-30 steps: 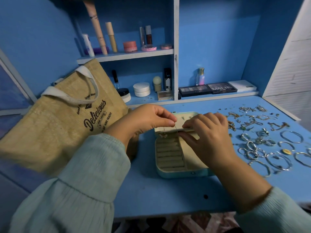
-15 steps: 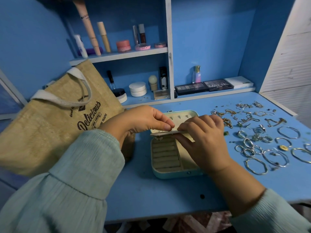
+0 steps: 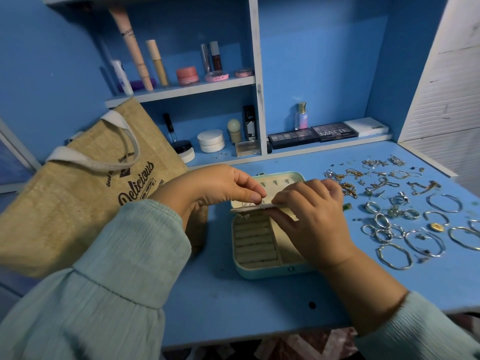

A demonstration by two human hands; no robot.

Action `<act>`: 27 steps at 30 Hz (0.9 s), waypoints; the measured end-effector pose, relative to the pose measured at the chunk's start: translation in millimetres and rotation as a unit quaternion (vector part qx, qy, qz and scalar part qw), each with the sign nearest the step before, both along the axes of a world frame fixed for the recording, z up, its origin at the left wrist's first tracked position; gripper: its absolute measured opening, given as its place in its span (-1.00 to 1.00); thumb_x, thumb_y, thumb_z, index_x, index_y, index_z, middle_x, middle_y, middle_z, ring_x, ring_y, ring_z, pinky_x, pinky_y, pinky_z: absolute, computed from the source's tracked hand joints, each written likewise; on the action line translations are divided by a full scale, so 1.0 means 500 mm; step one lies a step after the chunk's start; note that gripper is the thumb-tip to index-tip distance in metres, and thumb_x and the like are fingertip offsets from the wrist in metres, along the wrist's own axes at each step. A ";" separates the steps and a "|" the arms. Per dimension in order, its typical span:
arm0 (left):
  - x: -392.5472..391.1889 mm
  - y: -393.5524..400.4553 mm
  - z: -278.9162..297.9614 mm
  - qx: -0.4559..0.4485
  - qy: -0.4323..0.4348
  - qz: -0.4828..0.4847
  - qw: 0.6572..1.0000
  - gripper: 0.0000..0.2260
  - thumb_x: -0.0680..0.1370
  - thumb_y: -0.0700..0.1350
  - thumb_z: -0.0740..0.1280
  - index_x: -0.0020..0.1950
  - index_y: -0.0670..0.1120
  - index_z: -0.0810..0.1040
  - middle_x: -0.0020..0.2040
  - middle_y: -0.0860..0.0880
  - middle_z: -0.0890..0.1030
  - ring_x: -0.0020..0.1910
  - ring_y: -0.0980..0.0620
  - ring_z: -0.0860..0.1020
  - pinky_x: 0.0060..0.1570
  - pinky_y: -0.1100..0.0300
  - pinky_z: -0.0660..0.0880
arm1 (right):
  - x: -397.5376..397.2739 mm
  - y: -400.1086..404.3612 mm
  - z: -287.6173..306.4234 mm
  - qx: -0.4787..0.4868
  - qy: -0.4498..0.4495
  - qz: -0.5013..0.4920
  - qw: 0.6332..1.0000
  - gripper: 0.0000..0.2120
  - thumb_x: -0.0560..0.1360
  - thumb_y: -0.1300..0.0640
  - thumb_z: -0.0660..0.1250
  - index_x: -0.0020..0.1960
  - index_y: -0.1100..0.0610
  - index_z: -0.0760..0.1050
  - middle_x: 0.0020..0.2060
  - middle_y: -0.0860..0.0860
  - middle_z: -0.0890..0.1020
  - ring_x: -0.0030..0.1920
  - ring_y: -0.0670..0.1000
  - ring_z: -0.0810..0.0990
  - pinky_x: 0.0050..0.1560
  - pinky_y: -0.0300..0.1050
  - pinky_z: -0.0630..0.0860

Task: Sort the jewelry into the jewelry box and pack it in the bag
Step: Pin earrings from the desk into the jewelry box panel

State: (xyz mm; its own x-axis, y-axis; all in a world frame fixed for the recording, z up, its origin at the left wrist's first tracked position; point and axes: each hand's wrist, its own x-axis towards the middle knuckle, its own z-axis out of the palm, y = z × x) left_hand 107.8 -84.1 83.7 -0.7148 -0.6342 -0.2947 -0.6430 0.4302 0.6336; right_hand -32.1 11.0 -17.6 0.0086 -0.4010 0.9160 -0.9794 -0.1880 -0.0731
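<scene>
jewelry box open at frame centre, both hands working at its inner flap

the jewelry box (image 3: 262, 245) lies open on the blue table (image 3: 233, 307) at the middle of the frame, lid tipped back toward the shelves so its compartments face up and stay within reach. the right hand (image 3: 311, 216) pinches the cream inner flap (image 3: 249, 207), thumb under and fingers over, apparently to steady it level across the box. the left hand (image 3: 220, 187) has thumb and forefinger closed on something very fine at the flap's edge, likely an earring or thin chain being fixed on; too small to tell which. a small sparkly piece (image 3: 242, 215) hangs just below the flap.

the loose jewelry (image 3: 405, 214) is spread across the right of the frame, rings, bangles and chains kept apart, probably so each can be picked up singly. the jute bag (image 3: 85, 193) leans at the left of the frame, beside the box, presumably waiting for the packing step. most of the sorting looks undone.
</scene>
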 end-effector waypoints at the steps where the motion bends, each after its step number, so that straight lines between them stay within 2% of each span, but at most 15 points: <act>1: -0.001 0.000 -0.001 -0.002 -0.001 0.003 1.000 -0.89 0.47 -0.10 0.39 -0.17 0.14 0.61 -0.08 0.21 0.62 0.07 0.19 0.52 0.26 0.21 0.31 | 0.000 0.000 0.000 -0.002 0.000 0.001 1.000 -0.83 0.42 -0.02 0.35 -0.17 0.09 0.51 -0.26 -0.01 0.62 -0.17 -0.01 0.40 -0.02 -0.02 0.26; 7: -0.001 0.000 -0.004 0.006 -0.010 0.005 1.000 -0.90 0.48 -0.09 0.37 -0.14 0.13 0.60 -0.11 0.26 0.59 -0.02 0.31 0.50 0.18 0.27 0.28 | 0.001 -0.001 -0.002 -0.011 -0.006 0.005 1.000 -0.83 0.44 -0.04 0.33 -0.12 0.04 0.43 -0.27 -0.03 0.61 -0.17 -0.02 0.41 -0.02 -0.02 0.27; 11: 0.000 0.000 -0.001 0.002 -0.023 0.006 1.000 -0.90 0.49 -0.07 0.37 -0.15 0.15 0.60 -0.11 0.27 0.59 -0.02 0.32 0.49 0.13 0.28 0.27 | 0.000 -0.002 -0.002 -0.012 -0.005 0.004 1.000 -0.81 0.44 -0.05 0.32 -0.10 0.01 0.37 -0.26 -0.03 0.61 -0.17 -0.02 0.41 -0.02 -0.03 0.26; 20: -0.003 0.000 0.012 -0.021 -0.064 -0.012 0.998 -0.89 0.48 -0.05 0.37 -0.15 0.18 0.60 -0.06 0.25 0.60 0.07 0.21 0.51 0.22 0.24 0.29 | 0.000 -0.001 -0.002 -0.007 -0.009 0.005 1.000 -0.83 0.44 -0.03 0.33 -0.15 0.07 0.48 -0.26 -0.02 0.61 -0.17 -0.01 0.41 -0.02 -0.02 0.27; 23: -0.007 0.004 0.017 -0.035 -0.077 -0.019 0.996 -0.88 0.49 -0.05 0.37 -0.15 0.19 0.58 -0.06 0.25 0.59 0.08 0.19 0.50 0.20 0.25 0.30 | 0.000 -0.001 -0.001 -0.007 -0.012 0.006 1.000 -0.83 0.43 -0.03 0.33 -0.15 0.06 0.47 -0.27 -0.02 0.61 -0.17 -0.02 0.41 -0.02 -0.02 0.27; 27: -0.011 0.011 0.021 -0.057 -0.081 -0.029 0.995 -0.88 0.50 -0.04 0.36 -0.16 0.21 0.56 -0.07 0.26 0.57 0.07 0.19 0.50 0.18 0.25 0.33 | 0.001 0.001 0.000 0.003 -0.014 0.000 1.000 -0.80 0.43 -0.03 0.32 -0.19 0.10 0.54 -0.27 -0.01 0.62 -0.17 -0.01 0.41 -0.02 -0.02 0.27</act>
